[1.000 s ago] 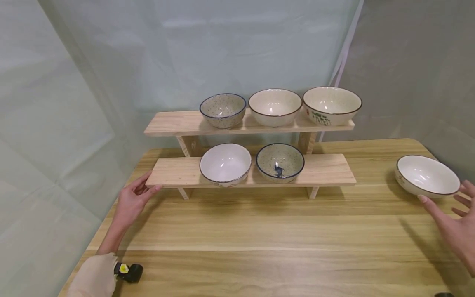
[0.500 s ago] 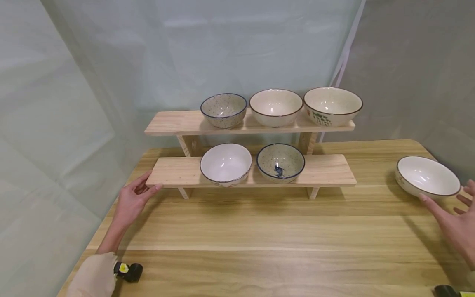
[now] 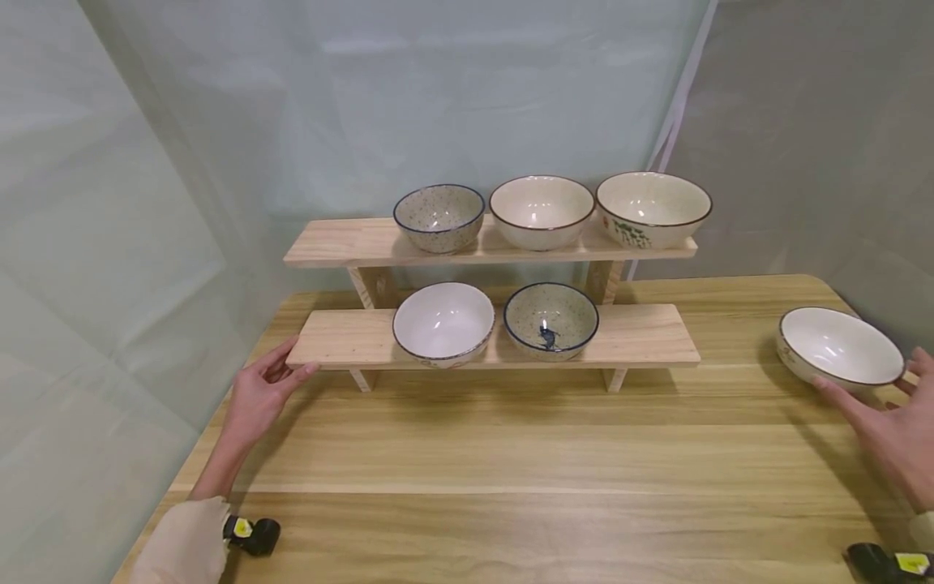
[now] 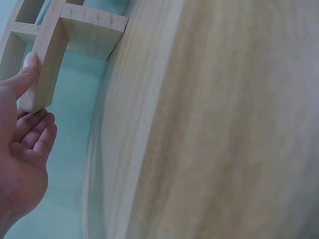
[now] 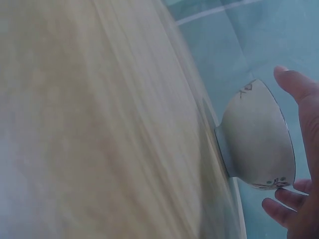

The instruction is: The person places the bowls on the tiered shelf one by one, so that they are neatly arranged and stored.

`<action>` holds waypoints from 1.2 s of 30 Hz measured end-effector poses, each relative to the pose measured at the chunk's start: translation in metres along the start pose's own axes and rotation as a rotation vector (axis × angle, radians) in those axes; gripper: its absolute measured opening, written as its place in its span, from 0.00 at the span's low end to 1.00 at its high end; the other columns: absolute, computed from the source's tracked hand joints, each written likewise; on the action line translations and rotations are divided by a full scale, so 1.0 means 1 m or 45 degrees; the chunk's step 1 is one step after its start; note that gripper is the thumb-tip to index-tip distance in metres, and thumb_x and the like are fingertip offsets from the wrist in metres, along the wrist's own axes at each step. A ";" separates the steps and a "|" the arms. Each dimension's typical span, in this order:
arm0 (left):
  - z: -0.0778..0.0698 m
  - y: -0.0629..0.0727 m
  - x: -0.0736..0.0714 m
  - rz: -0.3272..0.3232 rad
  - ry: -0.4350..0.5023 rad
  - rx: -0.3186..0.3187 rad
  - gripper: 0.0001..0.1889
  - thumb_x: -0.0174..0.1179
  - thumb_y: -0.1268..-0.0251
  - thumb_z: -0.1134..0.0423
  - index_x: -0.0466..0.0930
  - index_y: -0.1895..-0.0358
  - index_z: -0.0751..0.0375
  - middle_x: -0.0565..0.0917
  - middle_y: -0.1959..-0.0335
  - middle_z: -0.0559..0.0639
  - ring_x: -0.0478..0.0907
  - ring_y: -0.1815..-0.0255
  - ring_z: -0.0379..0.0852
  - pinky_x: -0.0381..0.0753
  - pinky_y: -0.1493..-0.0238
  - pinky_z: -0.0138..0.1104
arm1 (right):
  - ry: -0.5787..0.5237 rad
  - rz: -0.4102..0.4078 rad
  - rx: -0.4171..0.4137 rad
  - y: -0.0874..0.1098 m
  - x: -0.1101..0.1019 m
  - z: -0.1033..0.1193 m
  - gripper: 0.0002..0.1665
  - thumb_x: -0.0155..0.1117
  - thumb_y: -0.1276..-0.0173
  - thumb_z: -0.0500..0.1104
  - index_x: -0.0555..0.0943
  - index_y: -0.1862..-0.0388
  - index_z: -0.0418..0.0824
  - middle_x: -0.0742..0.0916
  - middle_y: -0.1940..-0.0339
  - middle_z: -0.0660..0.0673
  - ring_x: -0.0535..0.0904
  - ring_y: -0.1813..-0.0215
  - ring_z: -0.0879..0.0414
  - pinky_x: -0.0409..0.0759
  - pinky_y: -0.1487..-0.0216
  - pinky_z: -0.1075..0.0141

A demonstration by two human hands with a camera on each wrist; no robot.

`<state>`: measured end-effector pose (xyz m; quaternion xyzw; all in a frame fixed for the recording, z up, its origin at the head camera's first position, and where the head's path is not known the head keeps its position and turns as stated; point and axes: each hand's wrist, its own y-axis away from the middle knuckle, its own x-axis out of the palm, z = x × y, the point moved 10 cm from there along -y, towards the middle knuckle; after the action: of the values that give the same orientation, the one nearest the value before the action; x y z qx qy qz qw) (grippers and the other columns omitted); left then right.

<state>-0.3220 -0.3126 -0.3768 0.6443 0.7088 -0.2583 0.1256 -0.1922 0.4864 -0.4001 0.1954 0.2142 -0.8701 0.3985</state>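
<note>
My left hand [image 3: 257, 399] grips the left end of the lower plank of a two-tier wooden shelf [image 3: 346, 334]. In the left wrist view its thumb [image 4: 29, 69] lies on the plank's face, and the fingers bend around the end. At the far right, a white bowl [image 3: 839, 345] with a dark rim stands upright on the table. Around its near right side is my right hand [image 3: 893, 430], thumb and fingers spread. From the right wrist, the thumb [image 5: 294, 82] shows apart from the rim, while fingertips are right at the patterned bowl's opposite side.
On the upper plank stand a speckled bowl [image 3: 439, 219], a cream bowl [image 3: 541, 212] and a plant-patterned bowl [image 3: 653, 209]. The lower plank bears a white bowl [image 3: 443, 324] and a grey-green bowl [image 3: 550, 320]. Pale sheeting [image 3: 438, 97] hangs behind the wooden table [image 3: 511, 470].
My right hand has come slightly left and closer around the white bowl, and more of its wrist camera shows. The left hand and all the bowls stay where they were.
</note>
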 end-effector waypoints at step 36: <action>0.002 0.000 0.000 0.008 0.030 0.001 0.37 0.66 0.25 0.58 0.61 0.22 0.73 0.70 0.29 0.73 0.72 0.31 0.57 0.75 0.50 0.17 | 0.147 -0.027 -0.091 -0.022 0.000 0.000 0.51 0.78 0.39 0.45 0.58 0.28 0.27 0.71 0.37 0.28 0.68 0.32 0.36 0.61 0.39 0.77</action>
<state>-0.3228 -0.3139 -0.3787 0.6494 0.7082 -0.2508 0.1177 -0.2090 0.4994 -0.3958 0.2286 0.2697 -0.8534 0.3830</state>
